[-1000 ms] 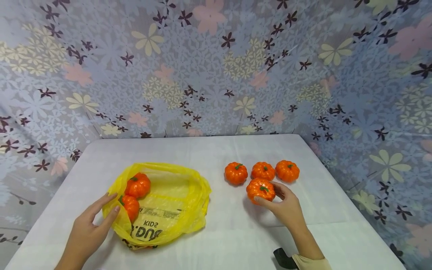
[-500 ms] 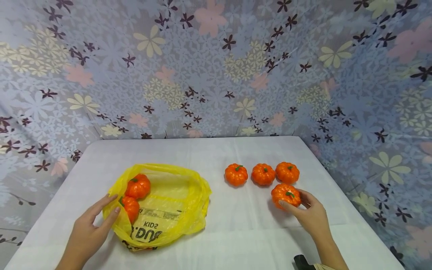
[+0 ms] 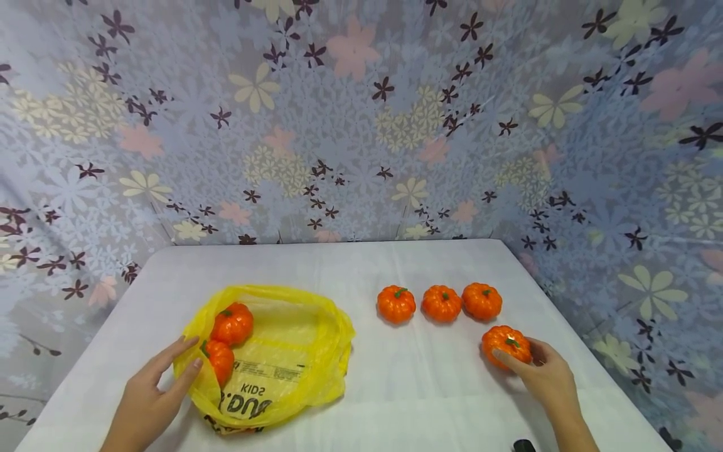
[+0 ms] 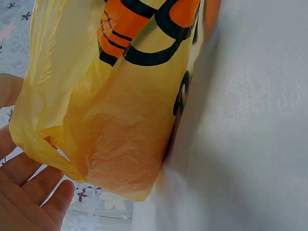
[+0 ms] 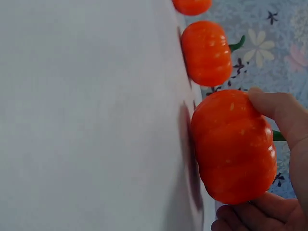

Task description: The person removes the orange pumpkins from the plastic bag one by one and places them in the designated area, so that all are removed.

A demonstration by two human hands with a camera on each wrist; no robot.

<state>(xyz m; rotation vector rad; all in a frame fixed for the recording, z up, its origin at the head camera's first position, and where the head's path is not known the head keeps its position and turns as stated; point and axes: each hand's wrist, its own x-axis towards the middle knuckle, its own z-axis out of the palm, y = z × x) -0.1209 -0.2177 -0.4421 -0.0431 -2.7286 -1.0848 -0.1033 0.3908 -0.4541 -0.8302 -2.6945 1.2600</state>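
A yellow plastic bag point(image 3: 294, 339) lies on its side at the left of the table, its mouth spread wide. Two small orange toy pumpkins point(image 3: 233, 324) sit inside against its left wall. At that rim my left hand point(image 3: 149, 392) holds the bag between thumb and fingers; the left wrist view shows the fingers against the crumpled film point(image 4: 115, 130). My right hand point(image 3: 550, 376) grips another toy pumpkin point(image 3: 505, 345) at the right, thumb on one side and fingers on the other. In the right wrist view this pumpkin point(image 5: 233, 149) is close to the cloth.
Three more toy pumpkins stand in a row at the back right: a left one point(image 3: 396, 304), a middle one point(image 3: 442, 303) and a right one point(image 3: 482, 301). White cloth point(image 3: 395, 389) covers the table. Floral fabric point(image 3: 350, 125) hangs behind and along the sides.
My right hand has carried its pumpkin rightward and nearer, away from in front of the row. My left hand stays at the bag's rim. The head view has tilted up slightly.
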